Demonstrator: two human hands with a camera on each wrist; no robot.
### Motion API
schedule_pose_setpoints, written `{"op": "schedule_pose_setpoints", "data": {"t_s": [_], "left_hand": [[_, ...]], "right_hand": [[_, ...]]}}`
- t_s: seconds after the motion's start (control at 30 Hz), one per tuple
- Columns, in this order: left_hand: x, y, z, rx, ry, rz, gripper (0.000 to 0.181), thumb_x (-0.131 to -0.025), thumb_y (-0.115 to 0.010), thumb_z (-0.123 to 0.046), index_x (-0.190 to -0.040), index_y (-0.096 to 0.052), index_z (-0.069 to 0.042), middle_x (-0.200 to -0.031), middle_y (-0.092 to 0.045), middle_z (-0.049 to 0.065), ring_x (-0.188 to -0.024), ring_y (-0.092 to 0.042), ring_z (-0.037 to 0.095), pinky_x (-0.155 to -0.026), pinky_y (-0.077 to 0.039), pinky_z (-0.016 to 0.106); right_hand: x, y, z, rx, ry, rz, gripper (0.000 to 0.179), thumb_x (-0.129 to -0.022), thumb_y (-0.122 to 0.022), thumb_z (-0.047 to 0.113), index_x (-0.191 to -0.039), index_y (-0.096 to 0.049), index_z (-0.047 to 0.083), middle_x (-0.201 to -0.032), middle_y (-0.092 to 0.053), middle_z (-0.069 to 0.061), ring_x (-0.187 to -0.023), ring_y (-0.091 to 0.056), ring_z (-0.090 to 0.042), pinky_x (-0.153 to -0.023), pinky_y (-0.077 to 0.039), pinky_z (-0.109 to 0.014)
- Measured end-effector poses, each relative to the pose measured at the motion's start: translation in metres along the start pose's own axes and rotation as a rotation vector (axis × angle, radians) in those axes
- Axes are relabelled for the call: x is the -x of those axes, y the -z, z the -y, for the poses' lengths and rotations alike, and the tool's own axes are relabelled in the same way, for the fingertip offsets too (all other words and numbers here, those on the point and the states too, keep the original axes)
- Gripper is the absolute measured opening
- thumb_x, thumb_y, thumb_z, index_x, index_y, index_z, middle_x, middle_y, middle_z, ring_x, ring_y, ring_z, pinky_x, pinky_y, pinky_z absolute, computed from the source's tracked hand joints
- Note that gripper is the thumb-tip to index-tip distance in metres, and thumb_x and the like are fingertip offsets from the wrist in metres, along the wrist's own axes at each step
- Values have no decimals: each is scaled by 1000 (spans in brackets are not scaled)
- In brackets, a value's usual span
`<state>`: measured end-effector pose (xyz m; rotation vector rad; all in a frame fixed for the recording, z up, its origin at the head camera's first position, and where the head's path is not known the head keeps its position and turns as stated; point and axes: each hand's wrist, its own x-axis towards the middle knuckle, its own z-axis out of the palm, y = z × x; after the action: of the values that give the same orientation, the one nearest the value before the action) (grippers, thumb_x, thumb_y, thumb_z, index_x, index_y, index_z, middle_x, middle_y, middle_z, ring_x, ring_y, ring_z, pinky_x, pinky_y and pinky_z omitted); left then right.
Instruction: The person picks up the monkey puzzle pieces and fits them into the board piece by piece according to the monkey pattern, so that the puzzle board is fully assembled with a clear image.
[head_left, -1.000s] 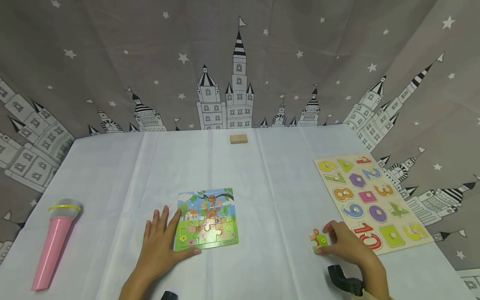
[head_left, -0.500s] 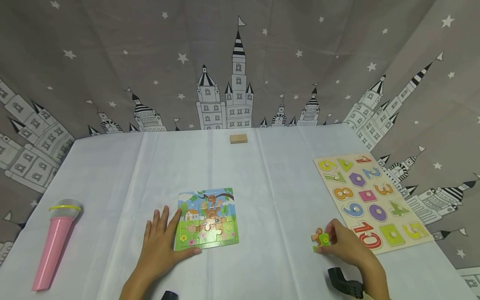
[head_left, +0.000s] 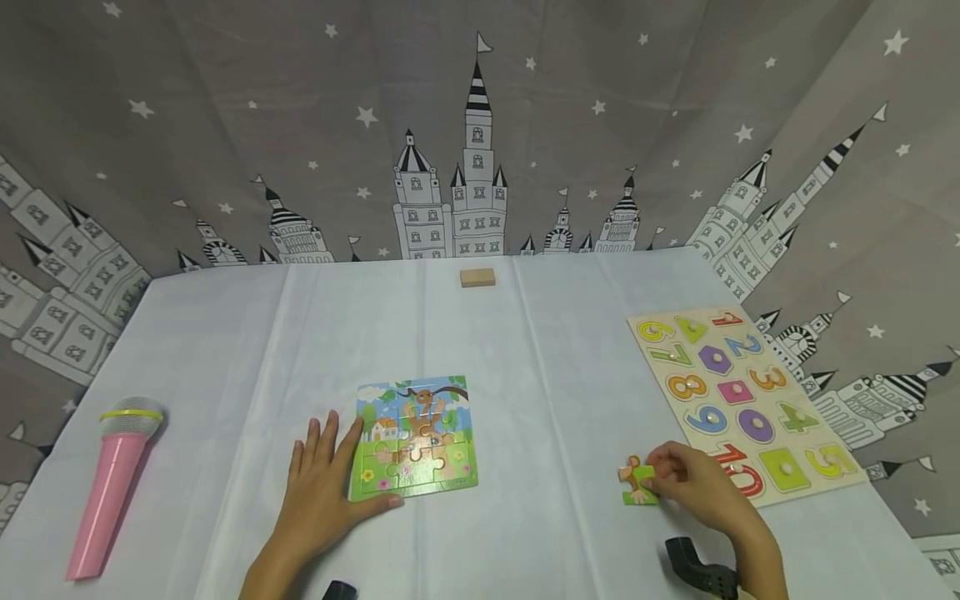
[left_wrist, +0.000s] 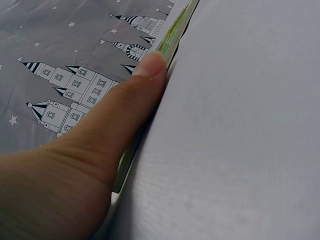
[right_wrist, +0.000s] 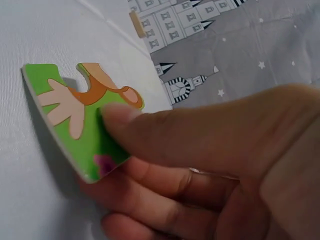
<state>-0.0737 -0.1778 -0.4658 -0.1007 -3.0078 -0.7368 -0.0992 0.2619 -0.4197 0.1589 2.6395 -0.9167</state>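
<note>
A jigsaw puzzle point(head_left: 450, 467) with a monkey picture lies flat in the middle of the table in the head view. My left hand point(head_left: 315, 492) rests at its near left corner, fingers straight along the left side. In the left wrist view the thumb point(left_wrist: 120, 110) of that hand lies against the puzzle's edge. Off to the right, my right hand point(head_left: 697, 483) pinches a green jigsaw piece point(head_left: 639, 485) between thumb and fingers. The right wrist view shows the jigsaw piece point(right_wrist: 75, 110) tilted, with a pale paw and a pink patch partly under the thumb.
A wooden number board point(head_left: 738, 408) lies just beyond my right hand. On the far left is a pink toy microphone point(head_left: 112, 492). A small wooden block point(head_left: 477, 278) sits at the table's back edge, before a grey castle-print curtain point(head_left: 570, 108).
The jigsaw piece has turned in my right hand, and its paw side now shows in the head view. My right fingers have shifted on it. The left hand and puzzle stay put.
</note>
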Motion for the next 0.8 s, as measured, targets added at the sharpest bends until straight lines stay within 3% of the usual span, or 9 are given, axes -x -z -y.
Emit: {"op": "schedule_pose_setpoints", "data": {"t_s": [0.27,0.5,0.8], "left_hand": [[0,0,0,5,8,15,110,-59,-67,-68,-143,-26,-10,-149,-11,26,-139,0,43,-112,4,54],[0,0,0,7,1,9,110,-59,-67,-68,-143,-26,-10,-149,-12,27,-139,-1,43,-112,5,54],[0,0,0,12,2,4,109,-59,-68,-67,-143,-27,-10,-149,-12,27,-139,-1,43,-112,4,54]], "right_hand": [[-6,-5,1,-161,86,27,29,-78,-69,20,-100,-59,5,-82,-60,-3,-68,-55,-8,-60,-48,-19],[-13,-17,8,-342,193,148,36,-81,-66,20,-106,-52,-2,-81,-60,-10,-59,-55,-10,-51,-48,-24],[-22,-46,40,-404,237,188,32,-80,-67,19,-102,-53,0,-77,-59,-6,-56,-55,-11,-49,-46,-24]]}}
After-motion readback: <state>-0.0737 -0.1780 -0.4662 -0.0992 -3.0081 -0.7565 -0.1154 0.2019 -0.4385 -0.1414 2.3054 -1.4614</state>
